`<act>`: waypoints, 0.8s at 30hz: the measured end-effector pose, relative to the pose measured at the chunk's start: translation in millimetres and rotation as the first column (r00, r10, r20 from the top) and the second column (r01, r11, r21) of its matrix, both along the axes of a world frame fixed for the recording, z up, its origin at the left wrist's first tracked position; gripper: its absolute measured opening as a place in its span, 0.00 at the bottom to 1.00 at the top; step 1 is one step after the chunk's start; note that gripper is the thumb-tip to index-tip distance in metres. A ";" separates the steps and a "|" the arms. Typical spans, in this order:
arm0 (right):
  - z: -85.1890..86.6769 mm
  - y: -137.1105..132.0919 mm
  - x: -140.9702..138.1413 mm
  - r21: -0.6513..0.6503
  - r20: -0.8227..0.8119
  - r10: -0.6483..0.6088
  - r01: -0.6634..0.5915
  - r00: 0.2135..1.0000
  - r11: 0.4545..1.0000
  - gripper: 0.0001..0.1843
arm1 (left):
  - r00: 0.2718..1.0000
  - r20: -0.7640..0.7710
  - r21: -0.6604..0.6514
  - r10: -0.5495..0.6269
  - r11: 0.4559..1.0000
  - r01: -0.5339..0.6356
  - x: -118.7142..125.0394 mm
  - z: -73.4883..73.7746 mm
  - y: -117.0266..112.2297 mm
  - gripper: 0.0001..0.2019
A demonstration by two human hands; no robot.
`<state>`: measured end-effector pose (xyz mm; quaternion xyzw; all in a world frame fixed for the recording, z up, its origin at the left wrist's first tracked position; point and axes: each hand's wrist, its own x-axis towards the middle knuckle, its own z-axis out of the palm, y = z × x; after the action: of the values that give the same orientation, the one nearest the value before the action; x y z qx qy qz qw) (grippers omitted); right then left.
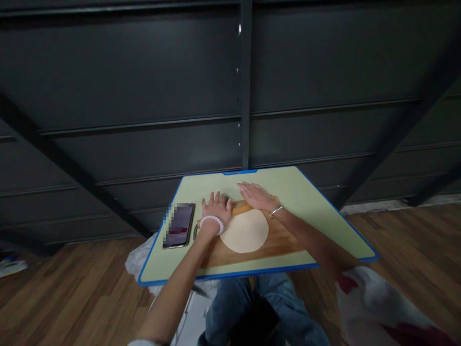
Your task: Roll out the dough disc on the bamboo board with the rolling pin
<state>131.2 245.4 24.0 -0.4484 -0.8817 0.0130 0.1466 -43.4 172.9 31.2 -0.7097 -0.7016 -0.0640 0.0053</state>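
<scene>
A round, pale sheet of dough (246, 233) lies flat on a brown wooden board (230, 257). Across its far edge lies a wooden rolling pin (240, 209), partly covered by both hands. My left hand (217, 208) rests palm down on the pin's left end, its fingers spread and pointing away from me. On the pin's right part lies my right hand (256, 196), flat with fingers stretched out toward the left. Neither hand is wrapped round the pin.
The wooden board sits on a larger pale green board (324, 235) with a blue rim. A phone (180, 225) lies on its left side. Behind stands a dark panelled wall (162, 72). Below are my knees in jeans (230, 307) and the wooden floor (90, 288).
</scene>
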 end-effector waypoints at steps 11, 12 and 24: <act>8.0 41.3 -21.5 0.011 0.044 -0.038 0.038 0.998 0.999 0.25 | 0.999 0.037 -0.123 -0.036 0.992 0.040 -15.6 2.6 50.6 0.18; 7.6 42.1 -21.7 0.009 0.050 -0.054 0.054 0.997 0.999 0.25 | 0.999 0.037 -0.127 -0.034 0.991 0.039 -16.1 2.0 51.7 0.18; 8.4 -21.5 9.7 0.001 0.076 -0.137 0.138 0.988 0.990 0.23 | 0.998 -0.049 -0.052 -0.049 0.998 0.046 5.9 -3.2 -4.2 0.30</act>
<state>141.0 223.9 32.5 -0.5087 -0.8535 -0.0122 0.1124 -37.5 168.7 28.0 -0.7275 -0.6855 -0.0286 0.0034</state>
